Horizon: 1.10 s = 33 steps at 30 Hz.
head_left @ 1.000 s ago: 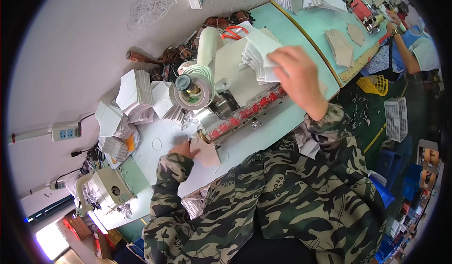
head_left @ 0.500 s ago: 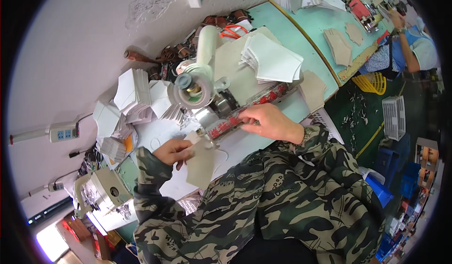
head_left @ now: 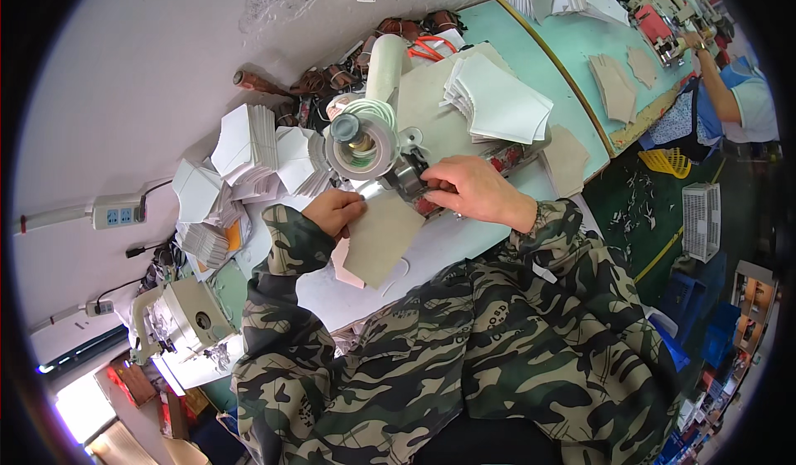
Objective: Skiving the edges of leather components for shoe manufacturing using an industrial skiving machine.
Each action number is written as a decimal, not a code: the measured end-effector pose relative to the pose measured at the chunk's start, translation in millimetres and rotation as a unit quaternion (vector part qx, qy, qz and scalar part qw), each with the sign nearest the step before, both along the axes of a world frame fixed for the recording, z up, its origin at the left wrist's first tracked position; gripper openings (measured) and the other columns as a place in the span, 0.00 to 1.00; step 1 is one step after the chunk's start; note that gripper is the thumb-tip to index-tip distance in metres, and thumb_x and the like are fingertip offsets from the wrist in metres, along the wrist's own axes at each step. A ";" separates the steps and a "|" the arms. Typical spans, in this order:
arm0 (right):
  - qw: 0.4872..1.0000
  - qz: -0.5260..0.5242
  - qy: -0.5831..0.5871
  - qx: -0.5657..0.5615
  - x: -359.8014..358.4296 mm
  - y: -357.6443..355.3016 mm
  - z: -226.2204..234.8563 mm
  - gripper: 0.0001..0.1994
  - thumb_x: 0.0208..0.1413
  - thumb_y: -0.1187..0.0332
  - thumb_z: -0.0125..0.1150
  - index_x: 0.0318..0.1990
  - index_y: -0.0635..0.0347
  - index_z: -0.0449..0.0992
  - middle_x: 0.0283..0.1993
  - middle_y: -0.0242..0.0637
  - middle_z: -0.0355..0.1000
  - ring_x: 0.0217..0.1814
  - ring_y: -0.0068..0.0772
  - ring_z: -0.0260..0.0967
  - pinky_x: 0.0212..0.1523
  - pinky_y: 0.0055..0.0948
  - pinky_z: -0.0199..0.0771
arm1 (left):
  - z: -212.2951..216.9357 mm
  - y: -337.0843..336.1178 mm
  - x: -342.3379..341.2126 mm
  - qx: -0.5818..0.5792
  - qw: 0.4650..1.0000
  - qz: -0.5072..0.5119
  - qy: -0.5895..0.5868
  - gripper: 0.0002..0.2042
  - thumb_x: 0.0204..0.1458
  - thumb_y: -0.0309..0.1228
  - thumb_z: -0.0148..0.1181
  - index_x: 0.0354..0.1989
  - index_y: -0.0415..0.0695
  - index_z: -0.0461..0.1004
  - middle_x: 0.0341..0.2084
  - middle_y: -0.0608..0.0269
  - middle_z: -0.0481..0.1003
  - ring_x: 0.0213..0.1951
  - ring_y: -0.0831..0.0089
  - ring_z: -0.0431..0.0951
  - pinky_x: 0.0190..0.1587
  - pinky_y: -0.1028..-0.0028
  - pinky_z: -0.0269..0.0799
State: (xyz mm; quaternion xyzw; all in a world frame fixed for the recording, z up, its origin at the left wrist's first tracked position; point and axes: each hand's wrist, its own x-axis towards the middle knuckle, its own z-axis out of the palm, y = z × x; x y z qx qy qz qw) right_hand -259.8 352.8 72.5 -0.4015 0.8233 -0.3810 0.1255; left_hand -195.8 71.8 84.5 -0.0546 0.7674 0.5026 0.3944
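My left hand (head_left: 336, 214) is closed on the upper left corner of a flat beige sheet piece (head_left: 383, 245), pinched between thumb and fingers. The piece's upper edge lies against the metal head (head_left: 408, 175) of a bench machine with a white upright arm (head_left: 386, 71). Fingers curled, my right hand (head_left: 481, 191) rests at the right of that head, over the machine's worn red bar (head_left: 507, 158); whatever its fingertips grip is hidden. A pale pinkish piece (head_left: 344, 267) shows partly from under the beige one. On the machine sits a ring-shaped roll (head_left: 362, 146).
White cut sheets stand in stacks at the left (head_left: 246, 146) and behind the bar (head_left: 502, 104). Orange-handled scissors (head_left: 431, 48) lie at the back. Another machine (head_left: 186, 320) stands at the left. A co-worker's arm (head_left: 720, 83) reaches to a machine at the far right.
My left hand has moved the beige piece up and right, against the machine head. Relative to the machine, my right hand has shifted left along the bar toward the head.
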 end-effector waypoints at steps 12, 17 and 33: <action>0.969 -0.037 -0.235 -0.061 -2.6 -8.5 13.2 0.08 0.49 0.70 0.63 0.37 0.64 0.77 0.30 0.37 0.75 0.31 0.27 0.72 0.36 0.28 0.72 | -0.5 28.7 19.2 0.031 0.993 -0.018 0.115 0.15 0.63 0.37 0.45 0.39 0.38 0.73 0.21 0.60 0.73 0.29 0.73 0.79 0.23 0.74 0.70; 0.962 -0.072 -0.256 -0.056 29.1 -13.8 -18.7 0.07 0.51 0.70 0.62 0.31 0.66 0.78 0.26 0.36 0.76 0.27 0.24 0.73 0.31 0.24 0.72 | -31.9 5.8 17.5 0.150 0.985 -0.001 -0.090 0.10 0.60 0.33 0.51 0.35 0.40 0.74 0.24 0.73 0.71 0.28 0.86 0.69 0.31 0.82 0.65; 0.989 -0.039 -0.138 0.043 4.0 -4.3 4.9 0.11 0.47 0.63 0.64 0.37 0.57 0.78 0.30 0.38 0.77 0.37 0.44 0.74 0.38 0.41 0.71 | -37.8 -16.1 -42.6 -0.010 0.989 -0.095 0.116 0.12 0.54 0.33 0.57 0.43 0.40 0.75 0.33 0.63 0.76 0.37 0.72 0.74 0.43 0.70 0.69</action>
